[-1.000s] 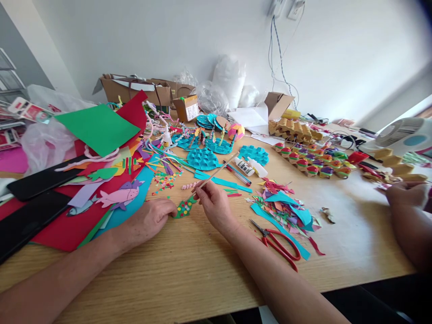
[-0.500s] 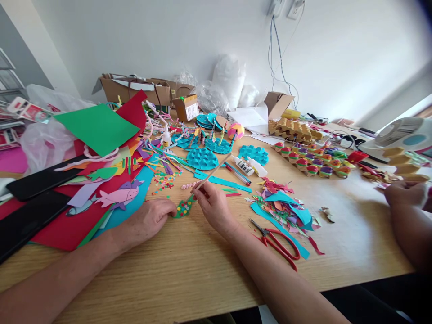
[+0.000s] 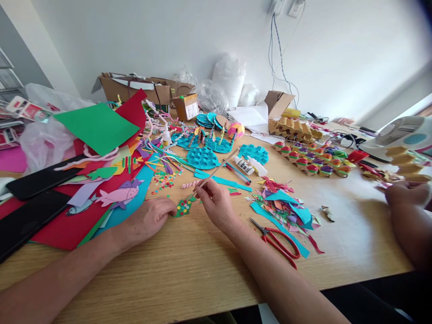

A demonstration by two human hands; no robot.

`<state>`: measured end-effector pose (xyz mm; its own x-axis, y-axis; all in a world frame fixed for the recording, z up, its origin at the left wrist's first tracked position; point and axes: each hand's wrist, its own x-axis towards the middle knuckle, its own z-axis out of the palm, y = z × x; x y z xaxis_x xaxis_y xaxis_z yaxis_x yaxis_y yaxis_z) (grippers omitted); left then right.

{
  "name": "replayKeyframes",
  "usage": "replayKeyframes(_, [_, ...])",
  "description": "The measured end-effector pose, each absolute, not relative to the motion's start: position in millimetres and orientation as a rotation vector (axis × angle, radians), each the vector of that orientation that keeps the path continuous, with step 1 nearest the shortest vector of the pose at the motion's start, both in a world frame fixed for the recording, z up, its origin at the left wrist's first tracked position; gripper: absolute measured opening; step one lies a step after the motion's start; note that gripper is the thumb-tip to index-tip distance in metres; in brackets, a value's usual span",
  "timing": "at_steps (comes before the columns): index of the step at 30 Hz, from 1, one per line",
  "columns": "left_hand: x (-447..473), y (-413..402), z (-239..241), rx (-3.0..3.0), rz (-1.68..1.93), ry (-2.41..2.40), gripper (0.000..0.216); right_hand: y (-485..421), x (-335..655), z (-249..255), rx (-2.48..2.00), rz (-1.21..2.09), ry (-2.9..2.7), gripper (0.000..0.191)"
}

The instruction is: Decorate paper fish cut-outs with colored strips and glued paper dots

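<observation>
My right hand [image 3: 216, 203] pinches a thin wooden stick [image 3: 219, 169] that slants up and away to the right, its lower tip on a small green paper cutout [image 3: 182, 208] covered in coloured dots. My left hand [image 3: 148, 218] lies curled on the wooden table [image 3: 189, 265], fingertips pressing the cutout's left edge. A pink paper fish [image 3: 120, 195] lies just left of that hand on blue and red sheets.
Red scissors [image 3: 278, 242] lie right of my right arm beside a heap of paper scraps [image 3: 285, 208]. Glue bottles [image 3: 249, 165], blue egg-tray pieces [image 3: 202, 158], decorated cups [image 3: 310, 161] and boxes [image 3: 141, 90] sit behind. Another person's hand [image 3: 405, 194] is at the right edge.
The stick has shifted slightly in my right hand over the dotted cutout; my left hand has stayed put.
</observation>
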<state>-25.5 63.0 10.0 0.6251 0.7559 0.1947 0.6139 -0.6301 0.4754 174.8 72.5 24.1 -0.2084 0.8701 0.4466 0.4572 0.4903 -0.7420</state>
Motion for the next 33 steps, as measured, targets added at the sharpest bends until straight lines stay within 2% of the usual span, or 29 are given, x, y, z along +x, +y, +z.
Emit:
replayKeyframes(15, [-25.5, 63.8, 10.5, 2.503, 0.574, 1.071, 0.033, 67.7, 171.0, 25.2, -1.034, 0.549, -2.058, 0.010])
replayKeyframes(23, [-24.7, 63.8, 10.6, 2.497, 0.573, 1.077, 0.035, 65.0, 171.8, 34.1, -1.071, 0.552, -1.917, 0.010])
replayKeyframes(33, [-25.2, 65.3, 7.6, 2.511, 0.579, 1.077, 0.034, 71.2, 168.0, 17.8, -1.081, 0.611, -1.931, 0.008])
